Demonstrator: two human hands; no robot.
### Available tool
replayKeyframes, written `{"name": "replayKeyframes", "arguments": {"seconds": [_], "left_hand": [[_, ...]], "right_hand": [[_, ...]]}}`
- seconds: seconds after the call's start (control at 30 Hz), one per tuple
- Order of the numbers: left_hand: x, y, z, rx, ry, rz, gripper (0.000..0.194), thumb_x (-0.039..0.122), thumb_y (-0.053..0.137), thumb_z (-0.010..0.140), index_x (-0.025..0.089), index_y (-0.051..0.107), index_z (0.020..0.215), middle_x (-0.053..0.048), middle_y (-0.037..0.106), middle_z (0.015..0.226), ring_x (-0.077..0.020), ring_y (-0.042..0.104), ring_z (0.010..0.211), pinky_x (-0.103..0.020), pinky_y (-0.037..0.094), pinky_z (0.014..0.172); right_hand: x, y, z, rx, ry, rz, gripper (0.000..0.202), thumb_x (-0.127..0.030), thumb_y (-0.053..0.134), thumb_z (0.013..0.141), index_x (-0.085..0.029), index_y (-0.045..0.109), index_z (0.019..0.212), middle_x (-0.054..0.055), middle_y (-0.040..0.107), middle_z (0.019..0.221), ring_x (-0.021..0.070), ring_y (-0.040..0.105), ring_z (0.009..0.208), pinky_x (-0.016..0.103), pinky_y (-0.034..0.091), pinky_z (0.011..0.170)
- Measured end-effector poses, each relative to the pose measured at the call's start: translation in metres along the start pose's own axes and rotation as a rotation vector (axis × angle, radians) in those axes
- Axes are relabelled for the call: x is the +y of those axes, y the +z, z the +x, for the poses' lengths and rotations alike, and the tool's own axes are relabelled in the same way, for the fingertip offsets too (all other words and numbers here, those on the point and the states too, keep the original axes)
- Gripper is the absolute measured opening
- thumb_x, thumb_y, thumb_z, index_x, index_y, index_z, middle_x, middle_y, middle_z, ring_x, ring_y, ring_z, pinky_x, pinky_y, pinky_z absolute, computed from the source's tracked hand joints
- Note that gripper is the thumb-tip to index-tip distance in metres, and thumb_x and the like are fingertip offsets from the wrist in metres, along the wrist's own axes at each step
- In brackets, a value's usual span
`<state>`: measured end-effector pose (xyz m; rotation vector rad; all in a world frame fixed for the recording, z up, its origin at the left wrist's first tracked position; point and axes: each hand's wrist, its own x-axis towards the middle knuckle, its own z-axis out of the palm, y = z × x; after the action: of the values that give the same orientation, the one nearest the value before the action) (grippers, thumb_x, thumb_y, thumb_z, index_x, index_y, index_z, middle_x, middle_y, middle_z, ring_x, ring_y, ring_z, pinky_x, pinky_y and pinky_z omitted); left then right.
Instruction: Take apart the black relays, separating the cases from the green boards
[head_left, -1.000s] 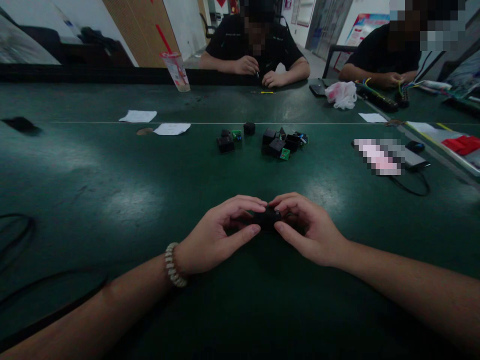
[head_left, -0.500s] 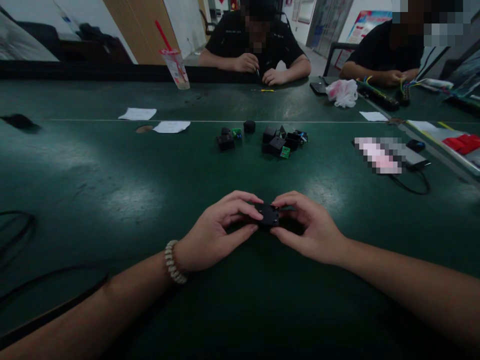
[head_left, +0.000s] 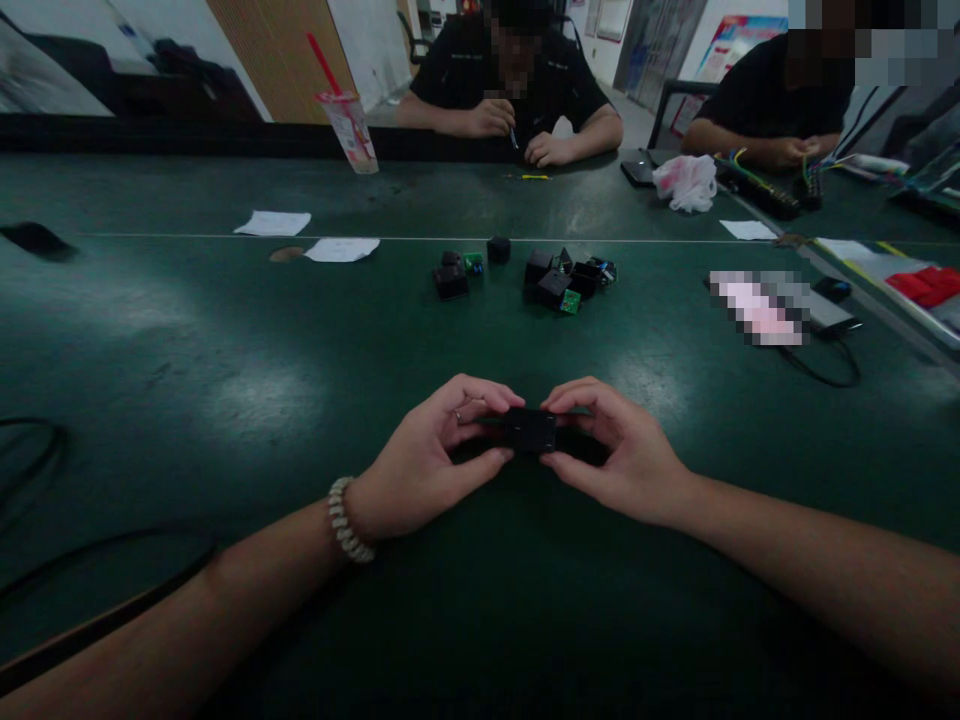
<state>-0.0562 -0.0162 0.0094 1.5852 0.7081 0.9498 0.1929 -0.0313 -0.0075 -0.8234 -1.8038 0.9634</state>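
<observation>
A small black rectangular part point(head_left: 533, 431) is held between both hands just above or on the dark green table point(head_left: 375, 350). My left hand point(head_left: 435, 445), with a beaded bracelet at its wrist, grips the part's left side between thumb and fingers. On the right side, my right hand point(head_left: 626, 450) pinches it with thumb and index finger. Farther off lies a pile of black housings point(head_left: 553, 288) with a green circuit board point(head_left: 571, 302). Left of it are another black housing point(head_left: 451, 281), a small green board point(head_left: 473, 263) and a black block point(head_left: 499, 249).
Paper slips point(head_left: 343, 249) lie at the back left, near a cup with a red straw point(head_left: 352, 135). Two people sit across the table. A plastic bag point(head_left: 686, 183), a phone-like device point(head_left: 757, 308) with a cable and red items point(head_left: 926, 287) are at the right.
My left index finger has lifted off the top of the black part and moved to its far edge. My right hand has barely moved.
</observation>
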Motion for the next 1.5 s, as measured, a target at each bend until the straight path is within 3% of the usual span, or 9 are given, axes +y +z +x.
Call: {"name": "replayKeyframes", "arguments": {"seconds": [0.77,1.07,1.2,1.3,1.5], "left_hand": [[0.0071,0.0006,-0.0005,0.002,-0.005,0.135,0.026,0.012,0.079,0.088,0.018,0.073,0.113,-0.01,0.072,0.126,-0.0232,0.076,0.117,-0.037,0.067,0.101],[0.0053,0.0009,-0.0008,-0.033,0.011,0.131,0.03,0.009,0.077,0.089,0.017,0.07,0.116,-0.011,0.075,0.128,-0.0219,0.078,0.117,-0.036,0.065,0.106],[0.0058,0.0007,0.0,-0.04,-0.019,0.104,0.031,0.009,0.076,0.091,0.017,0.07,0.12,-0.012,0.076,0.132,-0.0214,0.078,0.119,-0.033,0.065,0.107],[0.0056,0.0003,0.0011,-0.035,-0.033,0.032,0.03,0.008,0.074,0.093,0.018,0.07,0.122,-0.011,0.079,0.129,-0.02,0.08,0.115,-0.031,0.066,0.103],[0.0042,-0.0007,0.0004,-0.027,-0.036,-0.009,0.024,0.006,0.071,0.095,0.016,0.072,0.117,-0.013,0.076,0.135,-0.0216,0.079,0.118,-0.033,0.066,0.104]], "right_hand": [[-0.0014,0.0012,-0.0007,0.022,0.018,0.028,0.039,-0.015,0.081,0.087,-0.025,0.061,0.119,0.006,0.066,0.114,0.0195,0.071,0.103,0.036,0.068,0.088],[-0.0039,0.0006,-0.0004,0.054,-0.069,0.017,0.042,-0.021,0.089,0.085,-0.026,0.063,0.117,0.003,0.067,0.106,0.0168,0.07,0.09,0.03,0.064,0.074],[-0.0028,-0.0009,-0.0019,0.042,-0.121,0.005,0.051,-0.022,0.093,0.082,-0.026,0.063,0.124,0.006,0.067,0.114,0.0185,0.07,0.094,0.032,0.064,0.074],[-0.0024,-0.0005,-0.0032,0.017,-0.173,-0.02,0.06,-0.019,0.093,0.081,-0.026,0.063,0.132,0.009,0.064,0.125,0.0203,0.07,0.1,0.034,0.065,0.078],[-0.0049,0.0005,-0.0039,0.028,-0.19,-0.13,0.052,-0.005,0.075,0.087,-0.024,0.064,0.134,0.01,0.061,0.125,0.0194,0.069,0.098,0.034,0.065,0.077]]}}
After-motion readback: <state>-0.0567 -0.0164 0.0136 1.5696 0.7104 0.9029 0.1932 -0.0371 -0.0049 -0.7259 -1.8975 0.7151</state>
